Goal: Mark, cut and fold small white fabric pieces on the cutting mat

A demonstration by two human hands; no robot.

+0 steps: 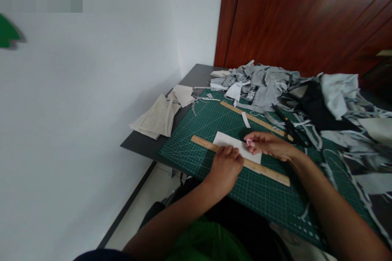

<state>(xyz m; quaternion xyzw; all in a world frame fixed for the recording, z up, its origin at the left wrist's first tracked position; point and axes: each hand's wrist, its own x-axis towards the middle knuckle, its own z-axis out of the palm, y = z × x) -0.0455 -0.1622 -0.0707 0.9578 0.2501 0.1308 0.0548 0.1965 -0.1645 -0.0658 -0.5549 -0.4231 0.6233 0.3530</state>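
Observation:
My left hand presses a wooden ruler down over a white piece of fabric or paper, its fingers bent on the ruler's middle. Just right of it, above the white piece, my right hand pinches a small pink object between thumb and fingers. The ruler lies slantwise across the near part of the white piece. Beneath them is a green cutting mat with a grid.
A second wooden ruler and black scissors lie farther back. Grey and white fabric scraps are heaped behind and right. Folded cream cloth sits at the left table edge, near a white wall. A narrow white strip touches the mat.

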